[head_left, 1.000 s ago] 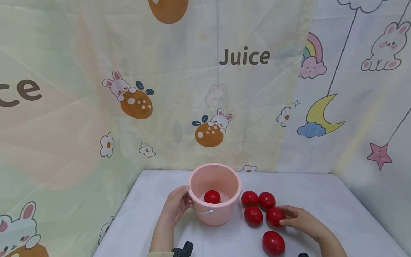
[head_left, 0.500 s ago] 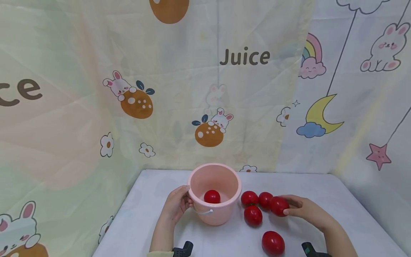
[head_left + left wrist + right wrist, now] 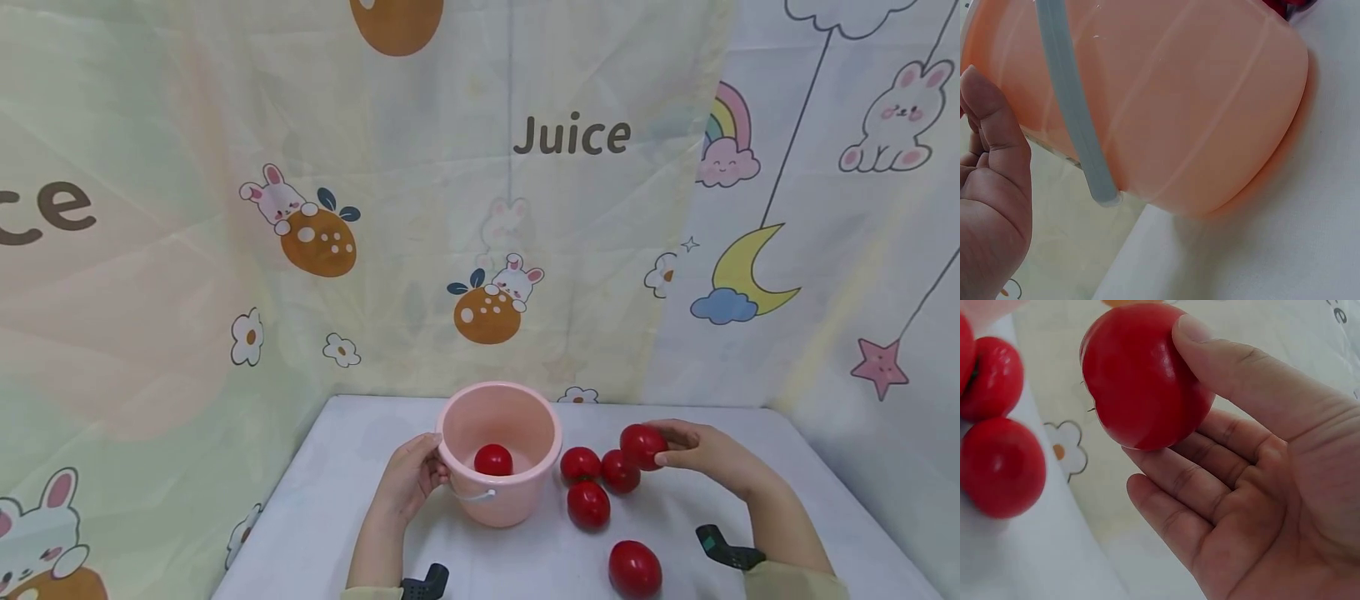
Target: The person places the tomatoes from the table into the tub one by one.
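A pink bucket (image 3: 510, 504) stands upright on the table, with one red tomato (image 3: 493, 459) inside it. My left hand (image 3: 408, 479) grips the bucket's rim on its left side; the left wrist view shows the thumb against the wall near the pale handle (image 3: 1071, 94). Between thumb and fingers, my right hand (image 3: 708, 457) holds another tomato (image 3: 1147, 378), raised off the table to the right of the bucket. Just below and left of it, several tomatoes (image 3: 588, 505) sit close together.
One more tomato (image 3: 636, 569) lies alone nearer the front of the white table (image 3: 750, 500). Printed cloth (image 3: 412, 208) hangs behind and at both sides. Each wrist wears a black device (image 3: 726, 550).
My right hand has lifted a tomato out of the group and moved it up and away toward the back. The left hand and the bucket stay in place.
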The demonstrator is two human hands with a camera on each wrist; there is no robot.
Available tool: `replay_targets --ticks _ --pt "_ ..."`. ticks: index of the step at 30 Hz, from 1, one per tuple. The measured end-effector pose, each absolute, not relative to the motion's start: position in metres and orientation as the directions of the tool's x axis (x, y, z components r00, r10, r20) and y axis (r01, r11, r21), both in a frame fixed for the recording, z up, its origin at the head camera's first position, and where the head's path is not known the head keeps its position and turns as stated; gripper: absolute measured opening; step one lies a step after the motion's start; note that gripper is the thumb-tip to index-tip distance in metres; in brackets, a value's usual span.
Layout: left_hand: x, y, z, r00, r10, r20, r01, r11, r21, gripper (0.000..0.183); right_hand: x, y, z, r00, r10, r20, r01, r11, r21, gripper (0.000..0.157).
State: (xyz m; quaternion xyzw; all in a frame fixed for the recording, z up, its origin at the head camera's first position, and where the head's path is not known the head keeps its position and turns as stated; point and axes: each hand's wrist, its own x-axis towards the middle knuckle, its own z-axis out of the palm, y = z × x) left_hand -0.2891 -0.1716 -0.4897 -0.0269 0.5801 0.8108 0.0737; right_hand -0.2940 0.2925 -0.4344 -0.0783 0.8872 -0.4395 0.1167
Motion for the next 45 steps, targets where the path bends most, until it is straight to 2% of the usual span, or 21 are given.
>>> replay_targets --ticks 16,29,36,45 --pt "-0.290 -0.173 -0.489 -0.986 0.103 -0.130 -0.156 -0.311 0.937 0.044 -0.325 0.256 -0.378 -0.930 -0.365 -0.034 -0.184 0.545 -0.818 0.072" --pt "-0.290 -0.174 -0.489 -0.986 0.106 -0.126 -0.153 -0.307 0.939 0.044 -0.359 0.197 -0.335 -0.913 -0.403 -0.069 -0.195 0.576 -0.794 0.073" --pt "-0.290 -0.175 -0.488 -0.985 0.101 -0.140 -0.165 -0.309 0.937 0.046 -0.373 0.161 -0.322 -0.889 -0.438 -0.134 -0.188 0.615 -0.766 0.071" --pt "-0.291 -0.175 -0.490 -0.985 0.124 -0.123 -0.157 -0.327 0.932 0.043 -0.390 0.105 -0.335 -0.834 -0.513 -0.204 -0.185 0.607 -0.773 0.053"
